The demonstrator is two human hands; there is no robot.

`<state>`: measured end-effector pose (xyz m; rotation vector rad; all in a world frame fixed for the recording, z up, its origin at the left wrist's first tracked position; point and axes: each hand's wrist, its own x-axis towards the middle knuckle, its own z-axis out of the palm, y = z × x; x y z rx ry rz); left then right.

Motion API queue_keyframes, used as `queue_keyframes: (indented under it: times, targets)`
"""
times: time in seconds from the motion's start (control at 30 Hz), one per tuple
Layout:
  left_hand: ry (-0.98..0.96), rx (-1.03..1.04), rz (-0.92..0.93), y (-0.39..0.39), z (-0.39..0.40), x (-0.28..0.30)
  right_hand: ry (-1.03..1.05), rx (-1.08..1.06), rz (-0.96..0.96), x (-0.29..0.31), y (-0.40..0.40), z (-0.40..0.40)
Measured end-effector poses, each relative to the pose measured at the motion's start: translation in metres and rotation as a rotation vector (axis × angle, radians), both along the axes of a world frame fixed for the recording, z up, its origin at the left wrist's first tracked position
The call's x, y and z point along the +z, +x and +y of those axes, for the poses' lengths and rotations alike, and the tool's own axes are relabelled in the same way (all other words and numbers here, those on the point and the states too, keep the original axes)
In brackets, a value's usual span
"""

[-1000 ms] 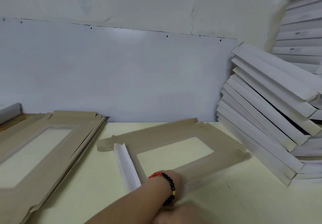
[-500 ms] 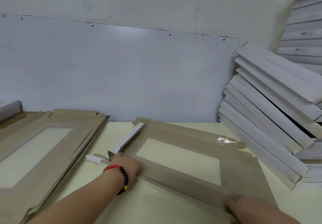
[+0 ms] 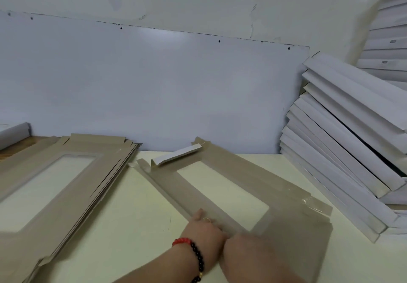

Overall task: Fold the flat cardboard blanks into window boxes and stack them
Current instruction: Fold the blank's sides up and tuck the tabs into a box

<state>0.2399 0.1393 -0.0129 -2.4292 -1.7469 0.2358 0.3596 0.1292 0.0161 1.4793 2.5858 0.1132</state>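
A brown cardboard blank with a film window lies flat and slanted on the cream table. One short white flap is folded up at its far left end. My left hand, with a red and black bead bracelet, grips the blank's near long strip, thumb on top. My right hand is blurred and lies over the same strip right beside it, its fingers not visible. A pile of flat blanks sits to the left. Folded white boxes are stacked leaning at the right.
A pale wall panel stands upright along the table's back edge. One white box lies at the far left. Taller white boxes are stacked in the right corner. The leaning stack reaches close to the blank's right end.
The blank has turned and slid toward the pile of blanks. My left hand moved from the blank's left corner to the near long strip, and my right hand came in beside it.
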Motion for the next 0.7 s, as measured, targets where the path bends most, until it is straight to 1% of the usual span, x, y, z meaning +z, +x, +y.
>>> queue_keyframes:
  times: [0.1,0.13,0.17,0.2,0.23,0.27,0.33,0.37,0.4,0.43,0.47,0.5,0.53,0.6,0.67,0.7]
  targets:
    - [0.016,-0.062,0.007,-0.019,0.0,0.003,0.012,0.165,0.128,0.004,0.025,0.004]
    - [0.02,-0.086,0.0,-0.026,0.001,0.004,-0.006,0.16,0.13,0.01,0.028,0.005]
    - [0.02,-0.11,-0.007,-0.032,0.002,0.005,0.065,0.15,0.102,0.014,0.038,0.011]
    - [0.017,-0.131,-0.013,-0.038,0.003,0.005,0.154,0.061,0.091,0.018,0.05,0.017]
    - [0.011,-0.149,-0.019,-0.043,0.005,0.005,0.168,-0.035,0.112,0.017,0.063,0.021]
    - [0.001,-0.165,-0.022,-0.047,0.007,0.006,0.192,-0.046,0.183,0.013,0.082,0.025]
    - [-0.02,-0.189,-0.019,-0.055,0.009,0.007,0.058,0.188,0.094,0.012,0.122,0.038]
    - [-0.025,-0.201,-0.012,-0.059,0.01,0.007,0.072,0.262,-0.04,0.014,0.138,0.041]
    - [-0.025,-0.216,-0.001,-0.063,0.011,0.007,0.063,0.216,-0.101,0.014,0.152,0.042]
    - [-0.026,-0.232,0.002,-0.066,0.011,0.007,0.105,0.203,-0.123,0.011,0.161,0.046]
    - [-0.029,-0.249,-0.006,-0.068,0.011,0.006,0.099,0.181,-0.11,0.011,0.162,0.05]
    - [-0.033,-0.271,-0.032,-0.07,0.01,0.005,0.076,0.177,-0.136,0.007,0.167,0.055]
    - [-0.041,-0.293,-0.065,-0.073,0.01,0.004,0.094,0.198,-0.16,0.002,0.165,0.054]
    - [-0.049,-0.314,-0.088,-0.078,0.01,0.004,0.109,0.193,-0.092,-0.008,0.171,0.06]
    - [-0.052,-0.26,-0.055,-0.087,0.013,0.007,0.08,0.177,-0.083,-0.011,0.165,0.059]
    - [-0.081,-0.192,-0.019,-0.091,0.014,0.009,0.054,0.165,-0.137,-0.008,0.155,0.055]
